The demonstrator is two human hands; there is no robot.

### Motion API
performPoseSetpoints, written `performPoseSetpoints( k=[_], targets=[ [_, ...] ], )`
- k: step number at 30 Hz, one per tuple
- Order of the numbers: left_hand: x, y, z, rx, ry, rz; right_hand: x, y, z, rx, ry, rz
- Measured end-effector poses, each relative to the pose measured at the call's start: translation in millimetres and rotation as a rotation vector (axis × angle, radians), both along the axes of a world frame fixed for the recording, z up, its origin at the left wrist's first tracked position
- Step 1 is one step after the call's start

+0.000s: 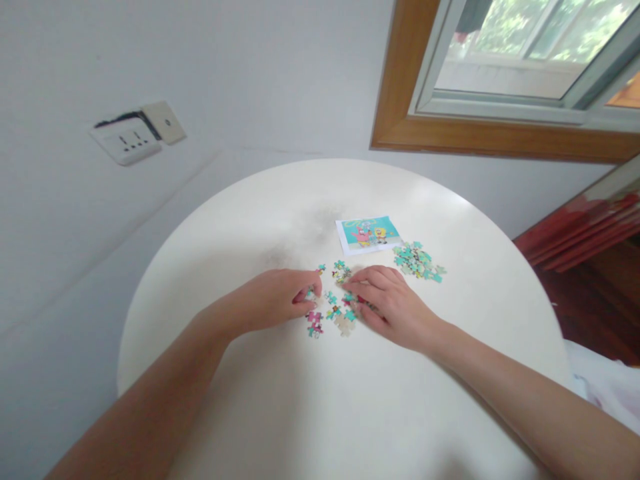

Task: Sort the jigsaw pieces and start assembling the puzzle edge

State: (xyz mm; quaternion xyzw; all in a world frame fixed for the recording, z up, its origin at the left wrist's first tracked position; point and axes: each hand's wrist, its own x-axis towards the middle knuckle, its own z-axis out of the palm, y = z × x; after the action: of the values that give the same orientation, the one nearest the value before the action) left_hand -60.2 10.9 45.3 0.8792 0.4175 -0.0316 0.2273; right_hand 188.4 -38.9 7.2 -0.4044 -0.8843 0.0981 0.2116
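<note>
Plain pale walls, a wood-framed window (400, 127) filling the upper right of the frame, a wall socket (131, 142) at the upper left, and a round white table (320, 407) taking up most of the middle and bottom. Some reddish fabric (585, 230) hangs over at the right edge.

The jigsaw bits are all around the centre of the frame, right where the person's hands meet. Left hand (283, 293) comes in from the lower left, thumb and index finger bent toward each other with a bit of a gap, right at the small pieces. Can't tell if there's actually one pinched in there. Right hand (395, 303) is palm down, fingers loosely bent, thumb parted from them, tips down among the pieces; a pinkish bit shows between, but can't tell if it's gripped or just lying there.

Between and below the hands there's a pink cluster (315, 323) on the left and a beige piece (344, 325) to its right. Cartoon picture card (370, 235) sits just above the right hand, with a heap of loose teal pieces (419, 261) beside it, right of centre.
</note>
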Motion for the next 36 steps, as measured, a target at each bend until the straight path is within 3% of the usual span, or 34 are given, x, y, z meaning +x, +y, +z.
performPoseSetpoints(
  k=[5,14,36],
  targets=[
    [2,-1,2.2,0.006,0.003,-0.009,2,1,0.8,0.01,0.002,-0.019],
    [-2,3,-5.3,0.054,0.023,0.026,19,12,1.9,0.055,0.01,-0.269],
    [4,6,-4.4,0.2,0.072,0.002,28,15,7.8,0.062,0.083,-0.296]
  ],
)
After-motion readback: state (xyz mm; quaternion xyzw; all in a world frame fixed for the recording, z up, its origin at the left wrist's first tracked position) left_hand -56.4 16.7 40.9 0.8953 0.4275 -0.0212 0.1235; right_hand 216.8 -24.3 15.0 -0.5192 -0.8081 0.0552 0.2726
